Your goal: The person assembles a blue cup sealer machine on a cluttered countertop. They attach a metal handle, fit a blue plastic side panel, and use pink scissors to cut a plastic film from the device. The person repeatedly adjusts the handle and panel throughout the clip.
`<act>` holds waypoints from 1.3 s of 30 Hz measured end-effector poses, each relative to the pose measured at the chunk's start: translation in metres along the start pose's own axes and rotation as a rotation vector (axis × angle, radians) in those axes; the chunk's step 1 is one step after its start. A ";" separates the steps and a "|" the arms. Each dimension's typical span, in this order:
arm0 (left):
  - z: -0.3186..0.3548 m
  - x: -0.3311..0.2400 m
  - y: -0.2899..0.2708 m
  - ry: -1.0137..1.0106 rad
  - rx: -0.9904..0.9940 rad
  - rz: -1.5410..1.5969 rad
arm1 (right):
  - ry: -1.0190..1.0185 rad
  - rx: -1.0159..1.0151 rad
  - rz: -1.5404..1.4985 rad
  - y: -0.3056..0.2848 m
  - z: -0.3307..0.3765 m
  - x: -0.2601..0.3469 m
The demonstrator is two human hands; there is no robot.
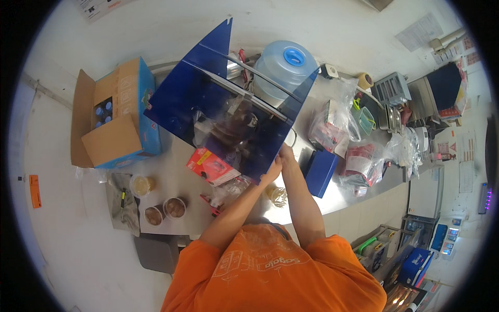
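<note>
Raised over the metal table is a large blue open-topped box (pixel 179 101), tilted, with metal rods (pixel 260 78) running across it. A clear plastic bag with something dark (pixel 234 125) shows inside or through it. My left hand (pixel 272 170) is closed on the box's near right corner. Close beside it, my right hand (pixel 285 153) is closed on the same edge; the fingertips of both are partly hidden. Beneath the box lies a red and pink package (pixel 213 167). A clear cup with pale contents (pixel 277 196) stands just under my forearms.
An open carton (pixel 112 138) with blue-capped bottles stands left, near several cups (pixel 174 207). Behind the box is a large water jug (pixel 283 67). A smaller blue box (pixel 320 173), plastic-wrapped goods (pixel 361 161) and a metal rack (pixel 392 89) occupy the right side.
</note>
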State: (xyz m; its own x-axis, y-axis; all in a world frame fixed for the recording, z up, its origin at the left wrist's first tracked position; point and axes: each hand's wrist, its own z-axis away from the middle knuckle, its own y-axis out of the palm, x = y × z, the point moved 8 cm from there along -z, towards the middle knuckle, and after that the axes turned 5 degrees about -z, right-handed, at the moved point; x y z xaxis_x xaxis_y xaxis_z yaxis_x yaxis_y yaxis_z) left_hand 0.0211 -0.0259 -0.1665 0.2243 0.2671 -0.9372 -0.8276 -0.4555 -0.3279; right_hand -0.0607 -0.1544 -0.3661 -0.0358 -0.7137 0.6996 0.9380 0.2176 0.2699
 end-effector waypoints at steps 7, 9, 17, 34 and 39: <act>-0.020 0.009 -0.007 0.093 -0.038 0.062 | 0.161 -0.061 -0.411 0.076 0.001 0.061; -0.006 -0.015 -0.004 0.111 -0.029 0.085 | 0.155 -0.096 -0.470 0.061 -0.011 0.077; 0.123 -0.060 -0.061 0.072 0.284 0.032 | 0.151 -0.075 -0.565 0.057 -0.034 0.111; 0.091 -0.216 -0.192 0.799 -0.420 0.001 | 0.163 0.027 -0.692 0.079 -0.047 0.133; 0.093 -0.217 -0.191 0.795 -0.466 -0.027 | 0.175 0.101 -0.770 0.091 -0.065 0.152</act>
State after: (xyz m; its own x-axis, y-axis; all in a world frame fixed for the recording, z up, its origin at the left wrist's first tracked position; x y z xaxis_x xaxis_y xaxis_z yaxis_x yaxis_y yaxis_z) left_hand 0.0822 0.0822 0.1105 0.6710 -0.3006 -0.6778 -0.5647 -0.7996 -0.2044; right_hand 0.0418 -0.2864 -0.2784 -0.5985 -0.7806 0.1799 0.6355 -0.3260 0.6999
